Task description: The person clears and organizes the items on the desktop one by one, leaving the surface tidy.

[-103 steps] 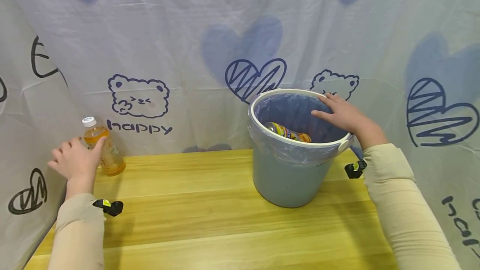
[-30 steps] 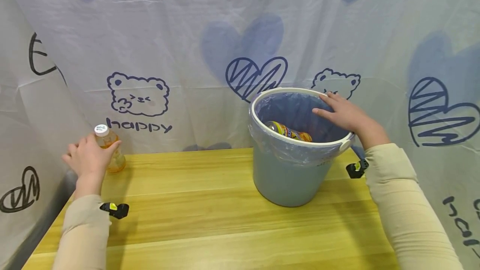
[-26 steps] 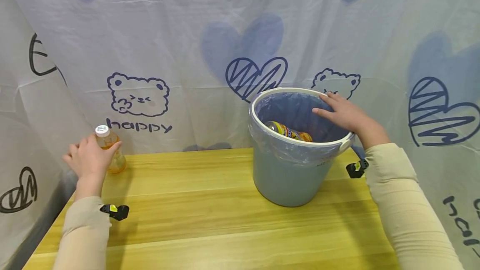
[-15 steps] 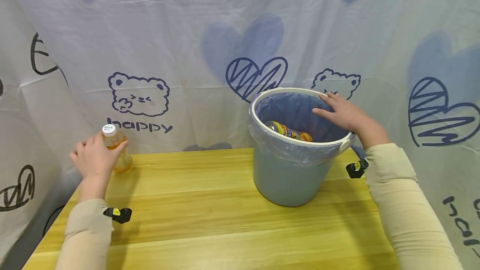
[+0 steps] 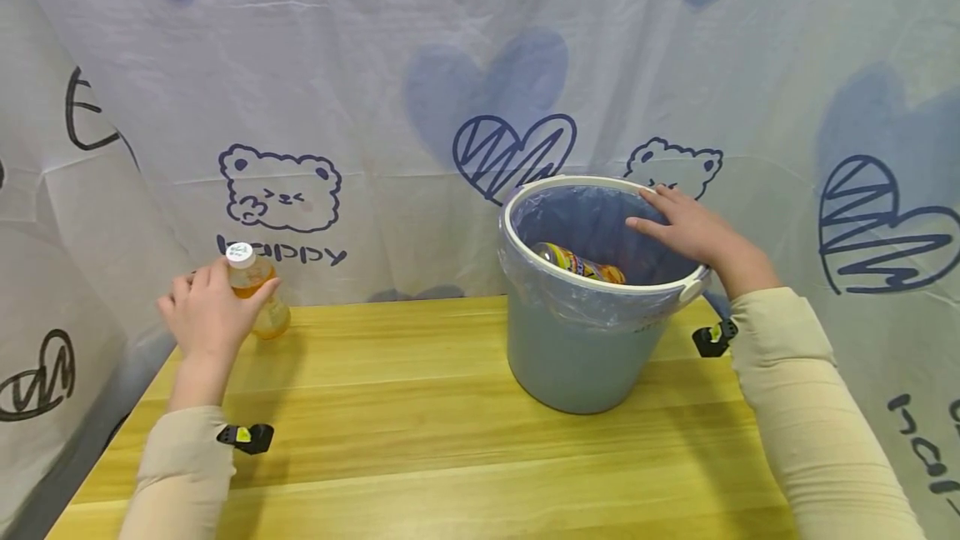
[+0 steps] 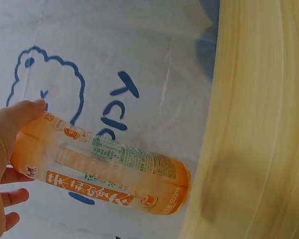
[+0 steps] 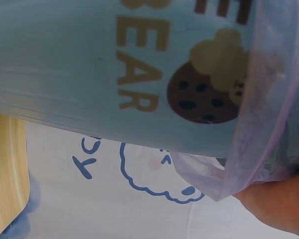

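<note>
In the head view my left hand [image 5: 213,311] grips an orange drink bottle [image 5: 268,313] with a white cap, around its upper part. The bottle leans slightly. In the left wrist view the thumb lies across one side of the clear, labelled bottle [image 6: 104,167], and its base is close to the table. My right hand [image 5: 693,232] rests on the white rim of a grey-blue trash bin [image 5: 577,365], fingers fairly straight and thumb over the opening. A second bottle [image 5: 577,263], with a yellow label, lies inside the bin.
A clear plastic liner [image 5: 570,307] hangs over the bin's rim. The wooden table [image 5: 390,423] meets a printed curtain [image 5: 390,215] at the back and sides. The bin's printed wall [image 7: 74,64] fills much of the right wrist view.
My left hand first closes around the bottle, then moves it to the right along the back of the table. The right hand stays on the bin's rim.
</note>
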Action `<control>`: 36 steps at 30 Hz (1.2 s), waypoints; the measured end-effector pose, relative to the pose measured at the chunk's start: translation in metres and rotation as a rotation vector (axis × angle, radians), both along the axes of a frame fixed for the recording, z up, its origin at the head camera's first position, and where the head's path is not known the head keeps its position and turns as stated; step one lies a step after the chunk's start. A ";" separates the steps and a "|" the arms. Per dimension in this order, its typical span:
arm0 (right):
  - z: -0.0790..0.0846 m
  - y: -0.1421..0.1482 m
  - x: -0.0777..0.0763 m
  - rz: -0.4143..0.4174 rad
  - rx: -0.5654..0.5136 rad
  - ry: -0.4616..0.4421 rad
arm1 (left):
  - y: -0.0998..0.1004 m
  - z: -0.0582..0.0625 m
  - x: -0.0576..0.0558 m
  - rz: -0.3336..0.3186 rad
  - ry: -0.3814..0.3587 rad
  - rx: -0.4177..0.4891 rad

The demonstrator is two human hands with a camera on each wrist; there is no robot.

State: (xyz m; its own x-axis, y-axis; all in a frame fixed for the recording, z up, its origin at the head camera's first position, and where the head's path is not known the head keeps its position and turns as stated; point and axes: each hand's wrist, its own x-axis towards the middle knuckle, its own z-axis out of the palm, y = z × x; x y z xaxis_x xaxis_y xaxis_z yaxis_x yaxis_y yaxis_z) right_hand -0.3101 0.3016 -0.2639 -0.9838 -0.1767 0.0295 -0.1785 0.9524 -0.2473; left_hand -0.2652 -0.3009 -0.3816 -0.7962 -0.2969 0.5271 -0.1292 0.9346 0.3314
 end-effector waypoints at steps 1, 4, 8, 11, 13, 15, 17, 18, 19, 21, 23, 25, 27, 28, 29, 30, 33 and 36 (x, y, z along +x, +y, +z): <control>0.000 0.000 0.000 -0.002 -0.001 0.000 | 0.002 0.001 0.000 -0.001 0.015 -0.004; 0.000 -0.001 0.000 -0.004 0.000 0.000 | 0.009 0.003 0.002 -0.010 0.057 -0.010; 0.000 -0.001 0.000 0.000 0.002 0.006 | 0.018 0.006 0.005 -0.035 0.105 -0.014; 0.000 -0.001 0.001 0.001 0.003 0.007 | 0.025 0.008 0.006 -0.058 0.150 -0.021; 0.000 -0.001 0.002 0.001 0.002 0.006 | 0.029 0.010 0.007 -0.074 0.184 -0.023; 0.000 -0.001 0.002 0.001 0.001 0.005 | 0.034 0.011 0.007 -0.092 0.227 -0.026; 0.000 -0.001 0.002 0.001 0.001 0.005 | 0.039 0.012 0.007 -0.111 0.264 -0.027; 0.000 -0.001 0.002 0.001 0.000 0.005 | 0.041 0.012 0.007 -0.119 0.281 -0.029; 0.000 -0.001 0.002 0.001 0.002 0.006 | 0.044 0.013 0.006 -0.125 0.297 -0.034; 0.000 -0.001 0.001 0.001 0.001 0.006 | 0.049 0.014 0.005 -0.136 0.323 -0.044; 0.000 -0.001 0.001 -0.001 0.000 0.004 | 0.055 0.015 0.005 -0.145 0.343 -0.050; -0.001 -0.001 0.001 -0.001 -0.002 0.003 | 0.061 0.017 0.004 -0.155 0.361 -0.051; -0.001 -0.001 0.001 -0.001 -0.001 0.002 | 0.066 0.019 0.004 -0.166 0.376 -0.046; -0.001 -0.001 0.001 -0.001 0.000 0.001 | 0.068 0.019 0.004 -0.171 0.384 -0.043; -0.001 -0.001 0.000 0.001 0.001 0.002 | 0.071 0.020 0.005 -0.175 0.394 -0.042; -0.001 -0.001 0.000 0.002 0.002 0.003 | 0.074 0.021 0.005 -0.181 0.405 -0.038; -0.001 -0.001 0.000 0.005 0.000 0.006 | 0.081 0.025 0.004 -0.200 0.432 -0.020; 0.000 -0.001 0.001 0.007 -0.005 0.007 | 0.090 0.029 0.004 -0.223 0.453 0.004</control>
